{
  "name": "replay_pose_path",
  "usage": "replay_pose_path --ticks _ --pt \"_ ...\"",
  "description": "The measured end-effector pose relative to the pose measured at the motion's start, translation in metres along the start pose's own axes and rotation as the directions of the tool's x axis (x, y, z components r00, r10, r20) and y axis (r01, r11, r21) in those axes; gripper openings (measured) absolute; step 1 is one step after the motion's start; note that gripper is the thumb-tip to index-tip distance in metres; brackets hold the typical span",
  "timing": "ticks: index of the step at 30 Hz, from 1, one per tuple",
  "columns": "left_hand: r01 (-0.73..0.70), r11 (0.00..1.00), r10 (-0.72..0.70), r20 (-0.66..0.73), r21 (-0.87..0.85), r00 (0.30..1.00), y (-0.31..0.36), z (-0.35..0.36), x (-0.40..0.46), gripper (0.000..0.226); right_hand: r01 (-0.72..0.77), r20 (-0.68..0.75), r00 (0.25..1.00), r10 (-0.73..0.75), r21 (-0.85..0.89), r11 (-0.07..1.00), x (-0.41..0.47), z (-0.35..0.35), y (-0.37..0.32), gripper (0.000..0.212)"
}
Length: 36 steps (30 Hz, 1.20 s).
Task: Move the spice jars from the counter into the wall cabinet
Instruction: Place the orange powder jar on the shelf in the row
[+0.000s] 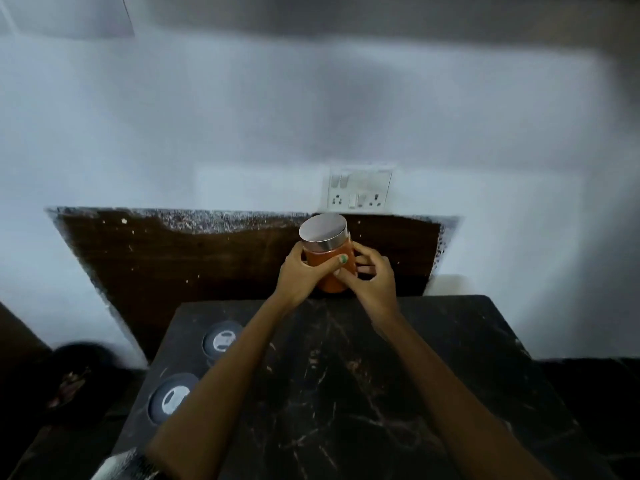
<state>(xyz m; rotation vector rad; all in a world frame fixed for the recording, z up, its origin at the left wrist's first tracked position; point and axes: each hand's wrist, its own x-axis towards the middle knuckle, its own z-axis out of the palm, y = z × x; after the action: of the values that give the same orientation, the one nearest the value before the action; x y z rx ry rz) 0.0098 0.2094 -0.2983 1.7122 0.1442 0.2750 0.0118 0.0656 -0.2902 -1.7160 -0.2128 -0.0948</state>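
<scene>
Counting it up: three jars total, one orange jar [329, 271] with a silver lid up near the wall, plus two dark-lidded jars [221, 341] [169, 398] on the counter [381, 375]. Two hands [299, 277] [372, 280], one switch panel [360, 190].

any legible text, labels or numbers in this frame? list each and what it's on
None can be read.
Orange jar with the steel lid, gripped by the left hand and right hand: no label shows.
Wall socket plate: no print shows; too blurred to be sure.
Two dark jar lids: pale marks, too blurred to read.
</scene>
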Motion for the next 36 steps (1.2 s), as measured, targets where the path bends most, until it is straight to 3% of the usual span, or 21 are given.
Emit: replay_pose_path --ticks 4,8,12,15,18,20,23,26,28,30,34,36 --pt "-0.092 0.993 0.095 0.034 -0.076 0.995 0.048 -0.008 -0.006 0.070 -0.073 0.052 0.997 0.059 0.342 0.937 -0.005 -0.014 -0.041 0.044" --pt "-0.140 0.979 0.156 0.103 -0.148 0.982 0.088 -0.011 -0.016 0.068 -0.240 0.252 0.961 0.114 0.553 0.798 -0.011 -0.019 -0.065 0.058" --pt "-0.156 0.979 0.182 0.215 -0.134 0.959 0.115 -0.012 -0.022 0.058 -0.435 0.476 0.877 0.071 0.720 0.541 -0.015 -0.017 -0.077 0.088" --pt "-0.135 0.977 0.174 0.253 -0.163 0.952 0.127 -0.014 -0.029 0.063 -0.443 0.489 0.872 -0.018 0.804 0.396 -0.021 -0.014 -0.089 0.088" --pt "-0.145 0.970 0.192 0.249 -0.195 0.949 0.134 -0.016 -0.032 0.049 -0.345 0.392 0.920 -0.029 0.842 0.415 -0.025 -0.010 -0.103 0.092" --pt "-0.145 0.964 0.199 0.243 -0.221 0.950 0.137 -0.015 -0.034 0.051 -0.209 0.254 0.967 -0.012 0.823 0.527 -0.029 -0.007 -0.112 0.091" --pt "-0.134 0.956 0.191 0.205 -0.261 0.960 0.142 -0.013 -0.035 0.054 0.117 -0.107 0.992 -0.065 0.609 0.785 -0.035 -0.003 -0.119 0.078" --pt "-0.117 0.944 0.183 0.195 -0.307 0.964 0.147 -0.011 -0.036 0.041 0.299 -0.252 0.945 -0.208 0.414 0.860 -0.040 -0.001 -0.123 0.078" --pt "-0.122 0.935 0.194 0.193 -0.332 0.962 0.152 -0.012 -0.037 0.034 0.300 -0.214 0.950 -0.228 0.418 0.858 -0.042 -0.005 -0.125 0.077" --pt "-0.133 0.928 0.213 0.203 -0.349 0.956 0.156 -0.012 -0.037 0.036 0.215 -0.113 0.977 -0.183 0.533 0.818 -0.042 -0.011 -0.128 0.072" --pt "-0.115 0.923 0.208 0.226 -0.368 0.952 0.164 -0.013 -0.043 0.062 -0.102 0.185 0.979 -0.091 0.816 0.570 -0.040 -0.021 -0.132 0.067" --pt "-0.110 0.923 0.208 0.237 -0.368 0.949 0.167 -0.012 -0.046 0.065 -0.144 0.219 0.972 -0.082 0.837 0.528 -0.040 -0.023 -0.135 0.069"
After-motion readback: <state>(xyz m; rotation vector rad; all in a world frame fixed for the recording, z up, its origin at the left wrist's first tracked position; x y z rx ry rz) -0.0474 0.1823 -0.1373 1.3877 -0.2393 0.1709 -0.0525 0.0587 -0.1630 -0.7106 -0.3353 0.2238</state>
